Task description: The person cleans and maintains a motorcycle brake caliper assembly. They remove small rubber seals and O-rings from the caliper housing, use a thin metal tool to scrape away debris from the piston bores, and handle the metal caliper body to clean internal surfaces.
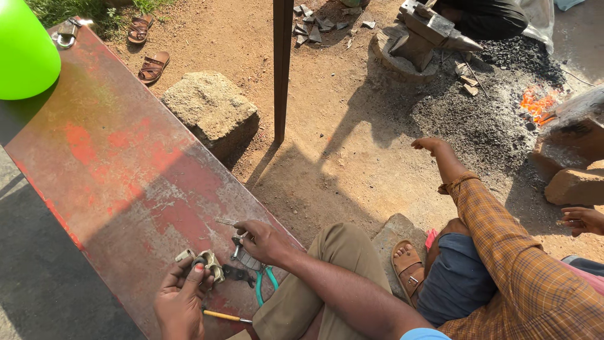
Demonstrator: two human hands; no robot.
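At six o'clock on the worn red metal surface [126,170], the left hand [179,302] gripped a small brass padlock body [209,264], apparently still apart; the right hand [264,242] pinched a thin metal tool [242,247] above green-handled pliers [264,280].

Both forearms are left bare, no sleeves, watch or rings to be seen. Khaki trousers [314,277] are worn, creased at the knee, and a bit of light blue shirt [425,334] is glimpsed at the bottom edge.
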